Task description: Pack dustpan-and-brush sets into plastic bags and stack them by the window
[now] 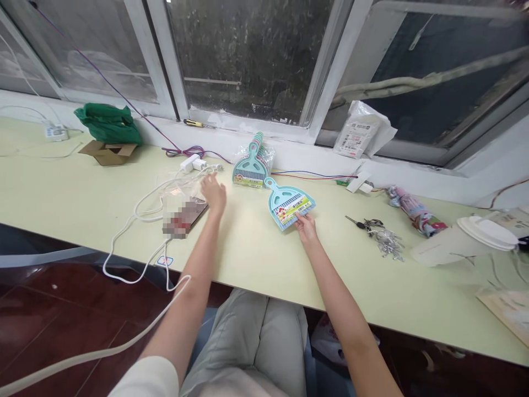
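Note:
My right hand (306, 227) grips the lower edge of a teal dustpan and brush set (285, 196) with a yellow-green label, its handle pointing up and left. My left hand (214, 194) is over the table beside the white cables and chargers; its fingers are bent, and what they touch, if anything, is too small to tell. Behind both hands, a stack of similar dustpan sets (251, 165) in clear plastic stands near the window ledge. Just left of my left hand lies a dark phone-like item (184, 218), partly pixelated.
On the pale green table (248, 251) are keys (376, 226), a folded umbrella (415, 210) and a lidded cup (463, 241) at the right. A cardboard box (108, 154) and green bag (108, 124) sit back left. A white cable (109, 259) hangs over the front edge.

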